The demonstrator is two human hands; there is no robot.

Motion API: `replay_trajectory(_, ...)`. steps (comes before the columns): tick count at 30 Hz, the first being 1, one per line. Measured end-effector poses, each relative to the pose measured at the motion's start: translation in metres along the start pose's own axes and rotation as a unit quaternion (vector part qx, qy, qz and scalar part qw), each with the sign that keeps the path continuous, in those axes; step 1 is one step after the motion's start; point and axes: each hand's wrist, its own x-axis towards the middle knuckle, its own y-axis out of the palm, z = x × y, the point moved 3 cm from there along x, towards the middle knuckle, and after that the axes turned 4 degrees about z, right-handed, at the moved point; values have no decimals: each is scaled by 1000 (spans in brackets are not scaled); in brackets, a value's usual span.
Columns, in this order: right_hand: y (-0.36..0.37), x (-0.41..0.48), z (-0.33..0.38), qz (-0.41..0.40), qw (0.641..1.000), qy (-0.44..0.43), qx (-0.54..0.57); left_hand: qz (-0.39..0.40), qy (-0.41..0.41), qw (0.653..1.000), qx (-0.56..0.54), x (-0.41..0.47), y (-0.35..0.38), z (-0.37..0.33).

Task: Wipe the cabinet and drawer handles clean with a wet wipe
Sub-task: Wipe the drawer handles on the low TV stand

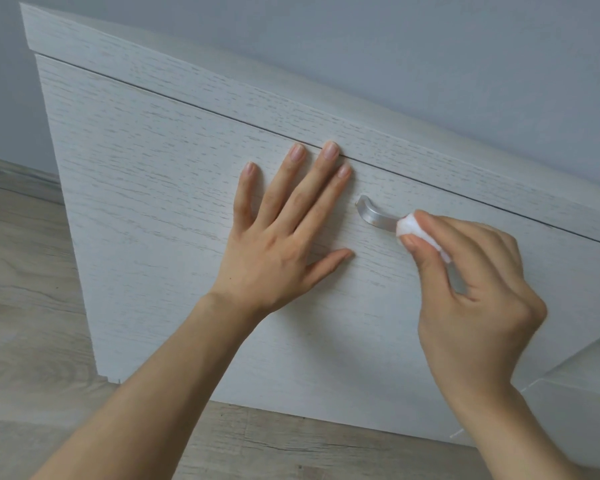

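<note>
- Left hand (284,233): fingers straight and spread, palm pressed flat on drawer front (146,209), just left of handle (373,212); holding nothing.
- Right hand (475,285): thumb and fingers curled, pinching bunched white wet wipe (411,230) against handle.
- Handle: curved, brushed metal; left end exposed, remainder largely hidden behind right hand.
- Drawer front: pale wood grain, below cabinet top panel (222,84).
- Background: wood-look floor (21,306); grey-blue wall (430,57).

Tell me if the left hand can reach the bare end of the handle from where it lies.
Probably yes. The left hand lies flat on the cabinet front beside the handle, nothing between; the right hand holds the wipe farther along.
</note>
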Motion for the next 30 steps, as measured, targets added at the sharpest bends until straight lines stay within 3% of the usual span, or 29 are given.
replay_trajectory(7,15,10,14,24,998,-48,-20,-12,0,1000,2,0,2,-1)
replay_trajectory(15,16,10,17,7,1000,-9,-13,0,0,1000,-2,-1,1,-1)
replay_trajectory(19,-2,2,5,-13,997,69,7,3,3,1000,0,-1,1,1)
replay_trajectory(25,18,13,25,-8,1000,21,6,-10,-3,1000,8,-1,4,-2)
replay_trajectory(30,23,14,24,8,999,38,1,-11,4,1000,8,-1,2,0)
